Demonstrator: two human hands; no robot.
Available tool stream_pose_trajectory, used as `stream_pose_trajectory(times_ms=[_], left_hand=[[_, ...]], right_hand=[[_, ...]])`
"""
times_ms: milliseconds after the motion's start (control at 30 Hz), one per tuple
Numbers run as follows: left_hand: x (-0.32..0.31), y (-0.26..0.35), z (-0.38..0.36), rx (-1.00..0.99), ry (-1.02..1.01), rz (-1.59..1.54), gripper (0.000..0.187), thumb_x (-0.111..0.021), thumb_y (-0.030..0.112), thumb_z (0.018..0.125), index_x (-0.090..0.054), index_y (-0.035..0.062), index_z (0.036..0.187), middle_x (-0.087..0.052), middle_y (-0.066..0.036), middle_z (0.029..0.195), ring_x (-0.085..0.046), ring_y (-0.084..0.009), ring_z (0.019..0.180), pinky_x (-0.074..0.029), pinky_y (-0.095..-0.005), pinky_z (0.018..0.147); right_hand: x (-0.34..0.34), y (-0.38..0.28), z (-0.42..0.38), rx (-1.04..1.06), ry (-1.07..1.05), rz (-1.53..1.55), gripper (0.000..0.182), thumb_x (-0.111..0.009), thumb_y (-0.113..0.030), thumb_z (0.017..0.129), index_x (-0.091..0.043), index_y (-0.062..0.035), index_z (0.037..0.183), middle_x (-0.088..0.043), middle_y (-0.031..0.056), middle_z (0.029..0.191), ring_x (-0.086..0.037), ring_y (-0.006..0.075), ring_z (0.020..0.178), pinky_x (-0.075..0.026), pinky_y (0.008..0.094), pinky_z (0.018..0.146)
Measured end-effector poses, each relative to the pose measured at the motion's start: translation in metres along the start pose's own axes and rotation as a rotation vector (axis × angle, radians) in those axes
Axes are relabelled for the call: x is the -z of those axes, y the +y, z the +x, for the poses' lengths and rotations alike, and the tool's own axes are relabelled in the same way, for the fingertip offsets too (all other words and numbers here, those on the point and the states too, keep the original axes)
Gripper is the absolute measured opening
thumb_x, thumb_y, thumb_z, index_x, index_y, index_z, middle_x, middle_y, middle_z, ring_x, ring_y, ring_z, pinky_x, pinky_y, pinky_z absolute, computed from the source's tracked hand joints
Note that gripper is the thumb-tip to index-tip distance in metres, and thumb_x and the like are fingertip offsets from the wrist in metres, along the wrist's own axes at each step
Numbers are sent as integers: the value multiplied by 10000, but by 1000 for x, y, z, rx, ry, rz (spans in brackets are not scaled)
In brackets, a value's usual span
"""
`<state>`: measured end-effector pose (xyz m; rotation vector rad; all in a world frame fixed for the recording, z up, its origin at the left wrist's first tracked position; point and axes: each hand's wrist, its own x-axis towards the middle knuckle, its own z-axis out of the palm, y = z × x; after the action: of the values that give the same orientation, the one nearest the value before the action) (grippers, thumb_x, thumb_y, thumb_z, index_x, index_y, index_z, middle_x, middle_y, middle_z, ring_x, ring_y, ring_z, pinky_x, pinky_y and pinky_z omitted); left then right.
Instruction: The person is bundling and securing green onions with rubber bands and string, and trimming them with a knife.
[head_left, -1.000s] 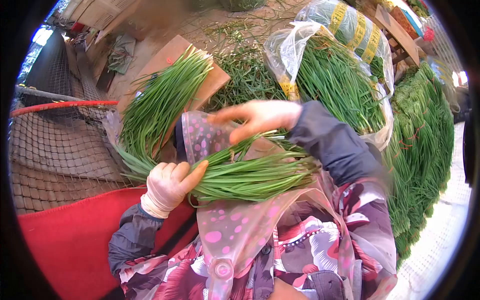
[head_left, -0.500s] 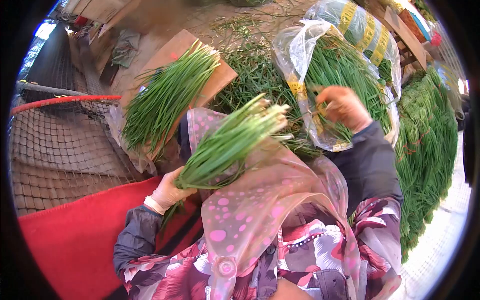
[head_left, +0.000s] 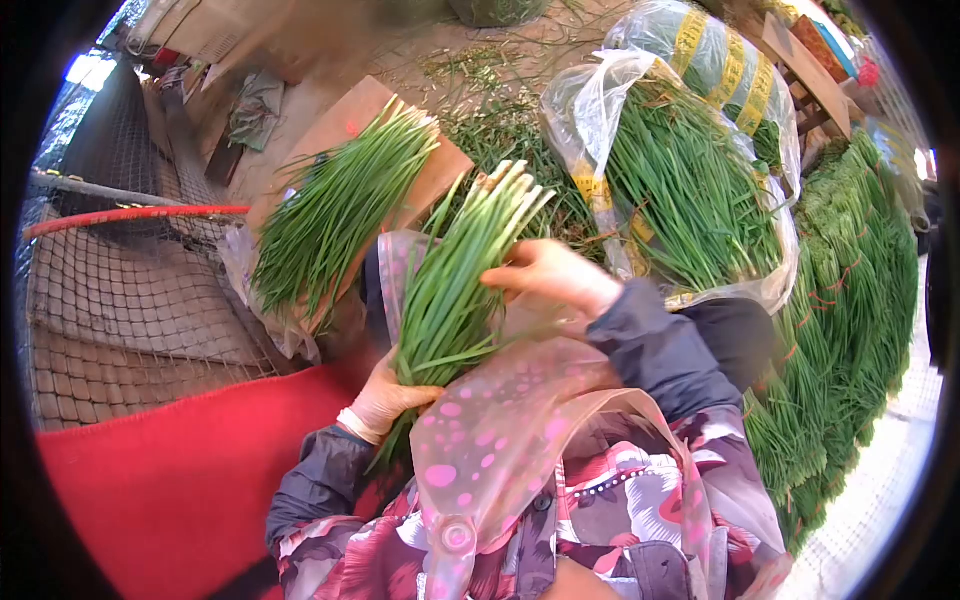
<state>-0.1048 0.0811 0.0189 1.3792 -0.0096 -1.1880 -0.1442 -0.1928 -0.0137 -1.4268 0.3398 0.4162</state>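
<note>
Netting [head_left: 110,310] is spreading along the left, with red cloth [head_left: 180,480] lying on its near side. Farther right, a pile [head_left: 340,215] of long greens is resting on a board [head_left: 448,162], pale ends pointing far and right. The left hand [head_left: 392,395] is clasping a bunch [head_left: 450,290] by its leafy near part; the bunch is slanting over the apron [head_left: 500,430], its pale ends facing far. The right hand [head_left: 555,275] is meeting the bunch's right edge with bent fingers; whether it is gripping stalks, I cannot tell. Beyond, a bag [head_left: 597,95] is holding more greens [head_left: 690,190], and a tall stack [head_left: 850,300] is filling the right.
</note>
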Motion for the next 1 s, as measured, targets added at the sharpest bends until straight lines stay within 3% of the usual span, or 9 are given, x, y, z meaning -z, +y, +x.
stream_pose_trajectory(times_ms=[167, 267, 367, 500, 567, 633, 767, 833, 1000], left_hand=[[5, 6, -6, 3, -9, 0, 686, -740, -66, 726, -451, 26, 1342, -602, -84, 1218, -601, -136, 1017, -503, -258, 810], [13, 1, -6, 38, -42, -19, 683, -743, -61, 724, -456, 24, 1338, -605, -79, 1205, -600, -129, 1007, -501, -253, 803], [31, -10, -9, 31, -34, 43, 675, -737, -62, 727, -461, 19, 1338, -612, -73, 1183, -596, -122, 994, -495, -257, 812], [30, -10, -7, -120, 31, 84, 662, -723, -58, 735, -460, 5, 1339, -619, -70, 1162, -590, -130, 1008, -488, -274, 853], [29, -9, -9, -115, 77, 229, 653, -703, -65, 728, -472, 17, 1334, -598, -58, 1226, -558, -135, 1096, -430, -301, 969], [32, -14, -7, -140, 100, 338, 648, -703, -44, 744, -470, 17, 1345, -612, -44, 1200, -564, -118, 1073, -438, -275, 949], [41, -19, -7, -330, 248, 860, 640, -695, 1, 776, -461, 30, 1371, -664, -61, 1139, -615, -108, 1008, -477, -255, 888], [39, -11, -10, -452, 310, 1000, 667, -713, 59, 751, -476, 97, 1373, -670, -168, 1090, -665, -269, 1017, -514, -320, 847], [48, -17, -6, -400, 208, 944, 670, -715, 41, 745, -479, 93, 1370, -657, -171, 1127, -654, -253, 1047, -505, -316, 871]], right_hand=[[13, -2, -3, -146, -3, 234, 265, -525, -237, 947, -649, -3, 956, -649, 43, 671, -588, 110, 549, -435, 226, 489], [60, 9, 7, 180, 193, 783, 246, -520, -221, 947, -627, 0, 958, -328, -76, 514, -317, 45, 431, -270, 213, 420], [133, -1, -10, 483, 491, 1009, 216, -575, -213, 930, -613, -15, 1006, -337, -68, 526, -306, 66, 438, -292, 238, 454], [149, 14, -9, -23, 644, -1066, 455, -674, -276, 849, -593, -29, 1222, -681, 181, 1004, -660, 277, 914, -498, 344, 822], [127, -11, -4, 75, 655, -642, 522, -727, -356, 780, -634, -74, 1209, -641, 213, 1118, -617, 320, 1059, -467, 359, 917], [89, -40, -1, 660, 378, -690, 522, -742, -404, 732, -672, -84, 1138, -664, 181, 1071, -635, 318, 1004, -485, 368, 881], [55, -37, 21, 302, 31, -1073, 389, -731, -389, 719, -716, -109, 989, -697, 122, 827, -676, 285, 801, -522, 385, 753], [46, -29, 13, 253, -48, -1029, 373, -731, -376, 716, -715, -110, 977, -694, 130, 838, -672, 292, 814, -521, 385, 749], [32, -9, 10, 370, -71, -1090, 317, -710, -264, 691, -710, -109, 968, -687, 134, 848, -662, 314, 833, -518, 398, 766]])
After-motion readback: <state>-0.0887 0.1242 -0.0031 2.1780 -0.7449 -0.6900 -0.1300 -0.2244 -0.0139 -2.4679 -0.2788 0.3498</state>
